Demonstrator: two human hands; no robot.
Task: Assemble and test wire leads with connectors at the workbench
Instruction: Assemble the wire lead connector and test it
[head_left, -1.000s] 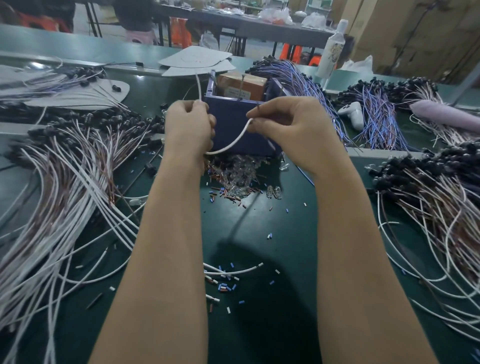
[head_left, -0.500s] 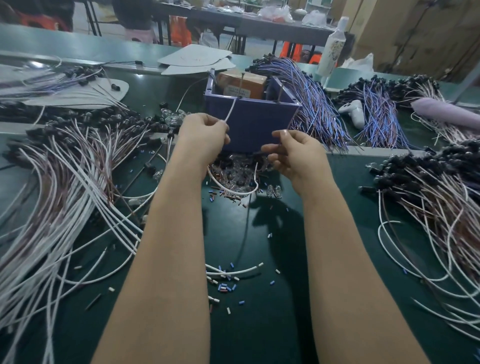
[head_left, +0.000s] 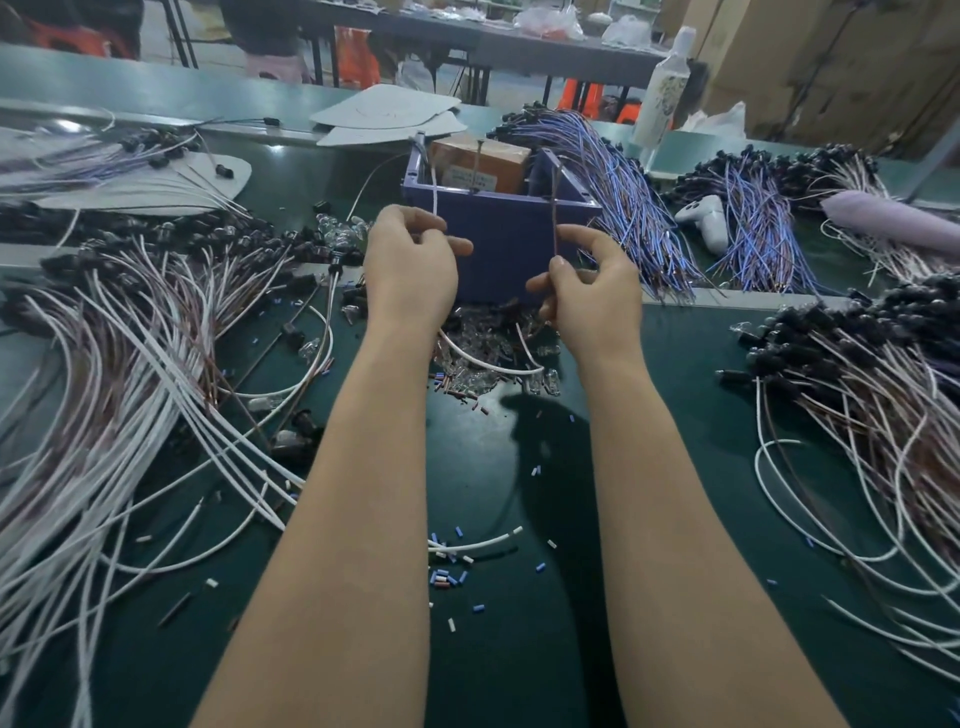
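Left hand (head_left: 410, 270) is curled, thumb and forefinger pinching the white wire (head_left: 434, 189). That wire runs straight up from the pinch to the rim of the box (head_left: 498, 249). Below the hand it sags in a loop over the clear parts (head_left: 483, 351) heaped at the box's foot. Right hand (head_left: 592, 299) pinches the brown wire (head_left: 555, 208) between thumb and forefinger, other fingers loosely bent. The brown wire stands near vertical in front of the box's right corner, with a short tail showing under the hand. Both hands are up off the bench (head_left: 493, 519), close in front of the box, a gap between them. A carton (head_left: 478, 161) sits inside the box. Leads with black ends are fanned out at left (head_left: 130, 364) and right (head_left: 883, 395); blue wires (head_left: 623, 197) lie just right of the box. Scraps (head_left: 447, 571) of insulation dot the bench between the forearms.
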